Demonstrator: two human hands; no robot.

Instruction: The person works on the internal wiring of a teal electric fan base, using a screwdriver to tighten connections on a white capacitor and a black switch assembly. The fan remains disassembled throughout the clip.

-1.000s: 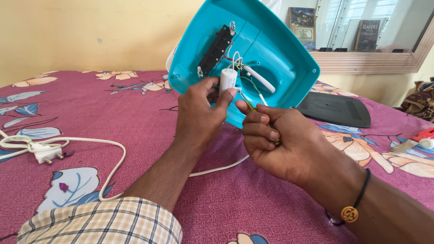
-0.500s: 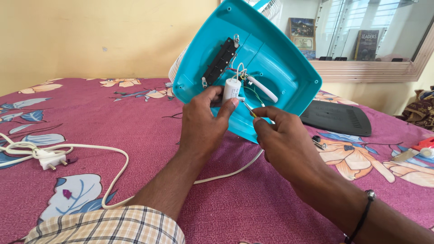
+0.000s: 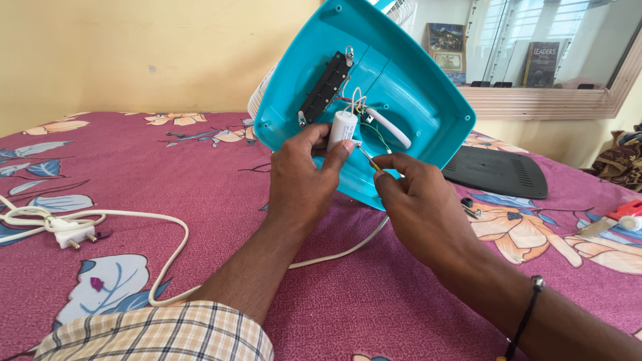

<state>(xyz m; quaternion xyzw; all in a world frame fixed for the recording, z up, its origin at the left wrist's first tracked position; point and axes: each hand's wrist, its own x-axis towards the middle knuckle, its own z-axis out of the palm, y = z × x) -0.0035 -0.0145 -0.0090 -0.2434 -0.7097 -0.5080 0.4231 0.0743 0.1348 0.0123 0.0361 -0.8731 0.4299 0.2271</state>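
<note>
A turquoise fan base (image 3: 408,87) stands tilted on the bed, its open underside facing me. Inside it sit a black switch block (image 3: 324,87), coloured wires and a white cylindrical capacitor (image 3: 342,127). My left hand (image 3: 304,180) grips the capacitor between thumb and fingers against the base. My right hand (image 3: 418,207) pinches a thin yellow-green wire (image 3: 369,159) that runs to the capacitor's lower end.
A white power cord with a two-pin plug (image 3: 73,234) trails over the maroon floral bedsheet (image 3: 167,174) at left. A black plastic cover plate (image 3: 498,170) lies at right, small screws (image 3: 468,207) beside it, a red-handled tool (image 3: 625,214) at the far right.
My right hand opened from a loose fist and reached up to pinch the wire at the capacitor. The left hand stayed on the capacitor. The view moved closer to the base.
</note>
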